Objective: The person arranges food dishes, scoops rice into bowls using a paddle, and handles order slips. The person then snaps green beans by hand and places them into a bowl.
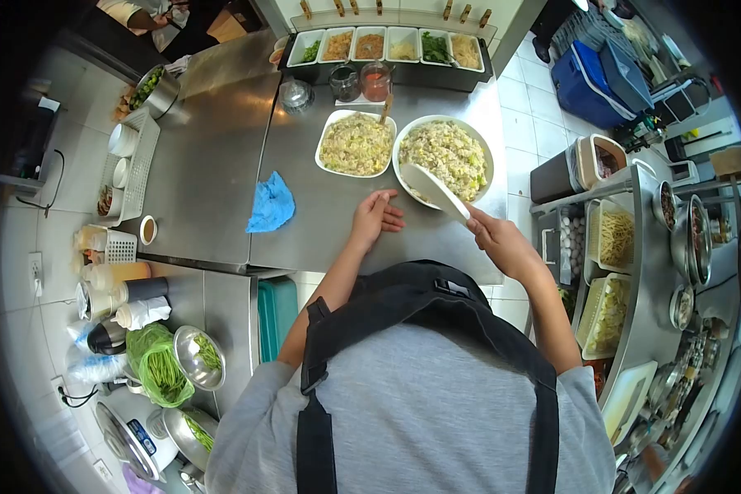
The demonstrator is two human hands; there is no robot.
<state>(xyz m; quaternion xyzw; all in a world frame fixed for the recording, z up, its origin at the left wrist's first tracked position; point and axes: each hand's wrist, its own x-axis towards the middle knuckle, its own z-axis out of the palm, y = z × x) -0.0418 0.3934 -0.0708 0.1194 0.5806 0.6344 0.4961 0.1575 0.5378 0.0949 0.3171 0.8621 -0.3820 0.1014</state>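
Observation:
My right hand (pixel 502 241) is closed around the handle of a white rice paddle (pixel 436 189). The paddle's blade reaches over the near rim of a round white bowl (pixel 491 169), which is heaped with fried rice (pixel 445 152) flecked with green and yellow. My left hand (pixel 377 217) is at the steel counter just below the bowls, fingers slightly bent and apart, holding nothing. To the left of the round bowl stands a squarish white dish (pixel 319 154) with more fried rice (pixel 354 144) and a wooden handle sticking up from it.
A blue cloth (pixel 270 203) lies left of my left hand. Behind the bowls are two jars, one with red contents (pixel 375 81), and a black rack (pixel 487 66) of topping trays. Shelving with noodles (pixel 611 237) stands right; bagged green vegetables (pixel 160 366) are at lower left.

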